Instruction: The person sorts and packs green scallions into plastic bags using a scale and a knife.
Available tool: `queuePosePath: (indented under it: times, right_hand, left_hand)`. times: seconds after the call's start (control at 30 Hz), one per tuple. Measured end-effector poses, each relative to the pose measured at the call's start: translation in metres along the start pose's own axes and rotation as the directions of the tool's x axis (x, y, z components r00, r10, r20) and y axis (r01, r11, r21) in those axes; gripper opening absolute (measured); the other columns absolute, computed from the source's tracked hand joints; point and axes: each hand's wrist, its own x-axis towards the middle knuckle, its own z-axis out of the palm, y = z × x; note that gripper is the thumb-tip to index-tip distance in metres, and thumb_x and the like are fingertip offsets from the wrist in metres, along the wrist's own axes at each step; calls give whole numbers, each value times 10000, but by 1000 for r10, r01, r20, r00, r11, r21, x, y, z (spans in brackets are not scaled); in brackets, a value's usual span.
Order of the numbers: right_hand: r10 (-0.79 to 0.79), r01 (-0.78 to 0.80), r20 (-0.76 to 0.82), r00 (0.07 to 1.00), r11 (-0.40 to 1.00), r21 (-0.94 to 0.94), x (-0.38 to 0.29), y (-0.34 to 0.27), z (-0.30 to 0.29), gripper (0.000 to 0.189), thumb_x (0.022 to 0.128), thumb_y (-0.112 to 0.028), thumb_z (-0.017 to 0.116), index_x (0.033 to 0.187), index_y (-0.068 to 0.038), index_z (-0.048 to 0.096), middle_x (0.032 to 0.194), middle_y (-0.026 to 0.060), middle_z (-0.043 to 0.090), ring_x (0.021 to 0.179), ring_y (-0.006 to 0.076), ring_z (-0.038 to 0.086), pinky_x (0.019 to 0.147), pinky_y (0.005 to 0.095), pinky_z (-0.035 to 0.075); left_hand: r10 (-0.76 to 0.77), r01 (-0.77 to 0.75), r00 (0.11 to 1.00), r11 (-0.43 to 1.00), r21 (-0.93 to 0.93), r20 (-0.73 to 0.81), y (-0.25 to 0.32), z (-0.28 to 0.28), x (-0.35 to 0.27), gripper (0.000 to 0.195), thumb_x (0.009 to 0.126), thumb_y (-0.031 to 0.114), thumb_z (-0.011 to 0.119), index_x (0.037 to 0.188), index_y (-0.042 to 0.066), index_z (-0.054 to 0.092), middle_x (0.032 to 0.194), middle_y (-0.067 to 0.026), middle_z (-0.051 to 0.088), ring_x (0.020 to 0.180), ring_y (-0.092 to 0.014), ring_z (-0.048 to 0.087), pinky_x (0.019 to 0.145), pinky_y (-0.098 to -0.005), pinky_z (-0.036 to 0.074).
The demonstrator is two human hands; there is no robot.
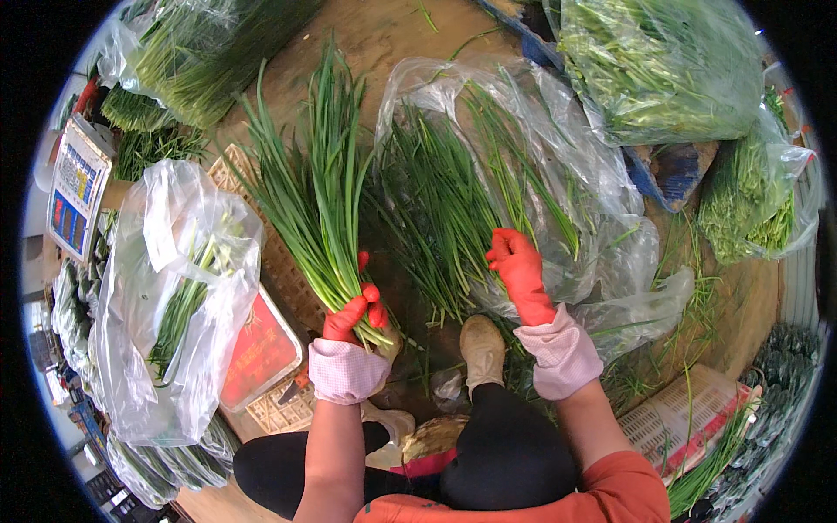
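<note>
A bunch of garlic chives (324,189) rises from my left hand (353,317), which wears a red rubber glove and grips the pale stem ends. The green leaves fan out away from me. My right hand (520,271), gloved in red too, has its fingers curled at the edge of a loose pile of chives (438,196). Whether a stalk is pinched in those fingers cannot be told. The pile lies in front of me on an opened clear plastic bag (595,229), with several stalks strewn over its right part.
At left, a clear plastic bag (124,314) with chives inside lies partly over a red tray (261,353). Behind it stands a digital scale (78,189). Large bagged bundles of greens (196,72) (660,72) fill both far corners. A plastic crate (686,412) sits at lower right.
</note>
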Motion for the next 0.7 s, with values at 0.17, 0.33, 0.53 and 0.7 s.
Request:
queuePosePath:
  times: [0.17,0.33,0.53,0.7]
  right_hand:
    - [-332,293,90,939,633,-717,-6,47,33,344,849,-360,574,986,-44,585,773,151,636,641,284,620,575,408,482]
    - [-220,244,149,964,510,-825,-4,49,58,479,673,-276,735,1059,-44,571,793,147,635,714,365,599,619,454,473]
    - [68,-69,159,985,998,4,-2,49,38,354,746,-232,690,1016,-39,566,808,93,631,742,260,608,621,394,467]
    - [415,-645,496,763,534,546,-9,22,28,526,860,-457,570,1149,-21,517,1075,112,587,945,217,575,793,342,485]
  left_hand:
    - [28,-31,999,996,-85,-36,1,1,1,671,798,129,667,1375,51,332,884,-44,614,653,-133,508,615,-282,428]
    - [6,-25,989,992,-122,-150,-3,7,-8,635,813,92,630,1374,52,336,905,-48,606,656,-129,508,618,-266,433]
    - [-16,2,994,992,-124,-104,-8,-11,-8,649,820,127,646,1382,62,329,926,-44,596,660,-127,499,631,-275,428]
    - [-29,16,994,993,-118,-106,-9,-14,-6,665,825,143,648,1395,72,311,936,-34,598,654,-124,489,640,-289,426]
